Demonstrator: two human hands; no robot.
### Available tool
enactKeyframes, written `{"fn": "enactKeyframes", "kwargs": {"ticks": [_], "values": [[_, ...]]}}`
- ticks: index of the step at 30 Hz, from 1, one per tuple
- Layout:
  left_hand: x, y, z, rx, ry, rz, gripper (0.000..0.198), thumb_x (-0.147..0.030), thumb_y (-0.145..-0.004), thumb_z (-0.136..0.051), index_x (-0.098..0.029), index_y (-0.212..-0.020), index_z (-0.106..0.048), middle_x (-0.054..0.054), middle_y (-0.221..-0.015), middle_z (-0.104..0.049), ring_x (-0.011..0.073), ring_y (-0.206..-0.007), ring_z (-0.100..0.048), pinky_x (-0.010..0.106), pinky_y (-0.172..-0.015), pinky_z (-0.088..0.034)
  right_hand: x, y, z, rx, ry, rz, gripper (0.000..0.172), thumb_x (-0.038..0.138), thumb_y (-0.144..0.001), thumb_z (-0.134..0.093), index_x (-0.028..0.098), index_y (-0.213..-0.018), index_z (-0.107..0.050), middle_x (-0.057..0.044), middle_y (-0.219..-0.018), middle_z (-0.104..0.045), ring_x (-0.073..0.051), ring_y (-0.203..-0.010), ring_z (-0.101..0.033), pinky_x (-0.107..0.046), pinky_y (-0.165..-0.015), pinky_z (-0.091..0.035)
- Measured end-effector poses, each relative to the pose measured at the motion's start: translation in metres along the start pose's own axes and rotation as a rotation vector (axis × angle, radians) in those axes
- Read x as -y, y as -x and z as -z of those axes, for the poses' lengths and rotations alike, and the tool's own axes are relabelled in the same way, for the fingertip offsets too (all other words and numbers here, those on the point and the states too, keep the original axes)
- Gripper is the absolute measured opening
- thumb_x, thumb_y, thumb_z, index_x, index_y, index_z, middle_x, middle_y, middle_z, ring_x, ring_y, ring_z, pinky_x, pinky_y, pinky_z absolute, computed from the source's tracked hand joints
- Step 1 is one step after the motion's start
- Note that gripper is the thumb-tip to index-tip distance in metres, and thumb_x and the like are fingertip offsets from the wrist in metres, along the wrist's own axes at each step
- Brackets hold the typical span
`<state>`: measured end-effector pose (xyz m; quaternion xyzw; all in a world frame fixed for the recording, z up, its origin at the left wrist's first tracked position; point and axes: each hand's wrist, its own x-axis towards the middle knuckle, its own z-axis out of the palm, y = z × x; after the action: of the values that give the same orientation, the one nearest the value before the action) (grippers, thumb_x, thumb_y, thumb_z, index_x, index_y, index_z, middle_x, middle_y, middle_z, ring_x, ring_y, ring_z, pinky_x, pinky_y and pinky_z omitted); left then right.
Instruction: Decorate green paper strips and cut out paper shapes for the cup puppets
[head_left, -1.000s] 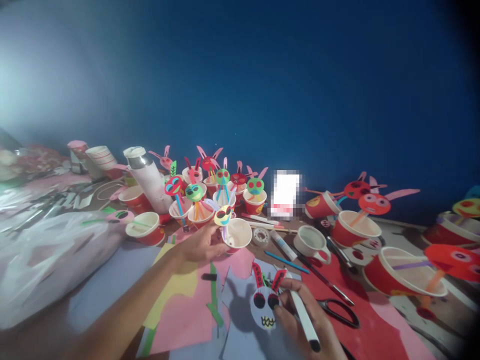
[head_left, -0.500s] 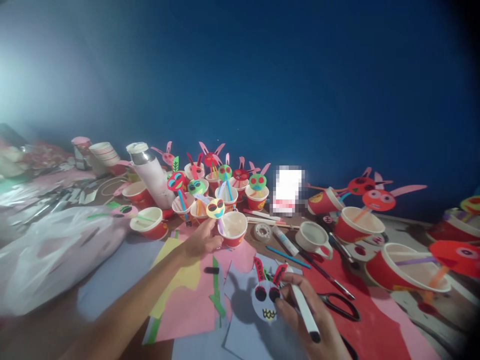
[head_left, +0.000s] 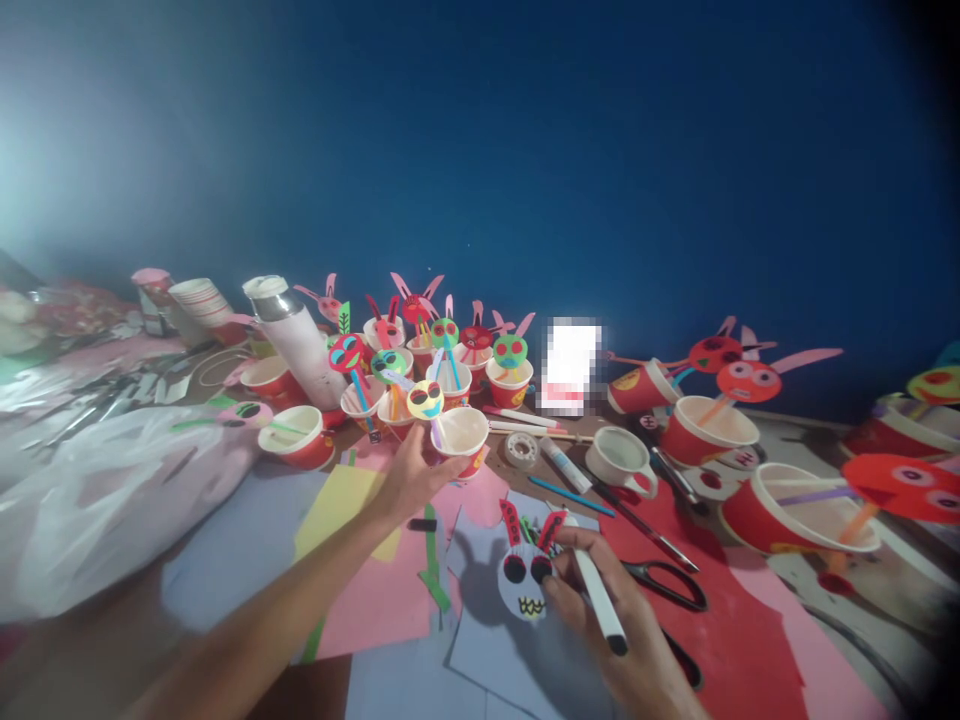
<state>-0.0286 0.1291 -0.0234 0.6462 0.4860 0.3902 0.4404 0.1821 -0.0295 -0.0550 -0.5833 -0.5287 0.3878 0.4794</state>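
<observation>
My left hand (head_left: 415,475) reaches forward and grips a red paper cup (head_left: 463,436) that carries a yellow paper face with sunglasses (head_left: 425,399) on a stick. The cup stands at the front of a cluster of similar decorated cups (head_left: 442,365). My right hand (head_left: 611,620) is closed on a white marker with a black tip (head_left: 600,598). It also pinches a pale paper bunny face (head_left: 523,585) with red ears, black eyes and a drawn mouth, lying on lilac paper (head_left: 495,655).
Coloured paper sheets (head_left: 360,560) cover the table. Black scissors (head_left: 667,585), a glue stick (head_left: 564,465), a tape roll (head_left: 521,450) and pens lie at centre right. Larger red cups (head_left: 795,515) stand at the right. A steel flask (head_left: 292,340) and a plastic bag (head_left: 112,500) are at the left.
My left hand has carried the cup with the yellow face slightly back toward the cup cluster and set it down there. My right hand keeps the marker on the bunny face.
</observation>
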Motion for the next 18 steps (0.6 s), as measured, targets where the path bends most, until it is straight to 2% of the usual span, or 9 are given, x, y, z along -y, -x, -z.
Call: {"fn": "enactKeyframes", "kwargs": {"ticks": [4,10,14,18], "values": [[-0.003,-0.002,0.002,0.035,-0.011,-0.01,0.052,-0.043,-0.075,-0.074,-0.015,-0.115,-0.057,0.012,-0.111,-0.068,0.0318,-0.107,-0.064,0.045,-0.091,-0.051,-0.002,-0.001,-0.002,-0.036,0.006,0.008,0.023,0.038,-0.087,-0.059,0.025,-0.106,-0.056,0.001,-0.078,-0.059,-0.017,-0.065,-0.06,-0.027,-0.056,-0.047],[-0.012,-0.001,0.01,0.163,0.027,-0.068,0.048,-0.035,-0.081,-0.067,-0.017,-0.124,-0.058,0.011,-0.125,-0.064,0.0292,-0.115,-0.061,0.042,-0.099,-0.048,0.003,-0.002,-0.001,-0.013,-0.02,-0.043,0.023,0.037,-0.085,-0.061,0.023,-0.102,-0.057,0.001,-0.072,-0.059,-0.017,-0.06,-0.059,-0.027,-0.053,-0.047],[-0.011,-0.001,0.01,0.163,0.022,-0.063,0.048,-0.032,-0.081,-0.063,-0.014,-0.126,-0.057,0.012,-0.127,-0.064,0.0303,-0.118,-0.059,0.043,-0.102,-0.046,0.005,-0.001,0.001,0.026,-0.025,-0.049,0.021,0.036,-0.085,-0.062,0.023,-0.1,-0.057,0.001,-0.073,-0.058,-0.017,-0.062,-0.059,-0.027,-0.056,-0.048],[-0.004,0.003,0.014,0.114,-0.017,-0.017,0.056,-0.031,-0.083,-0.058,-0.015,-0.135,-0.049,0.013,-0.135,-0.058,0.0301,-0.122,-0.057,0.04,-0.1,-0.048,0.005,-0.002,0.001,-0.013,-0.04,-0.063,0.021,0.035,-0.083,-0.063,0.024,-0.1,-0.056,0.002,-0.074,-0.059,-0.016,-0.061,-0.06,-0.026,-0.055,-0.048]]}}
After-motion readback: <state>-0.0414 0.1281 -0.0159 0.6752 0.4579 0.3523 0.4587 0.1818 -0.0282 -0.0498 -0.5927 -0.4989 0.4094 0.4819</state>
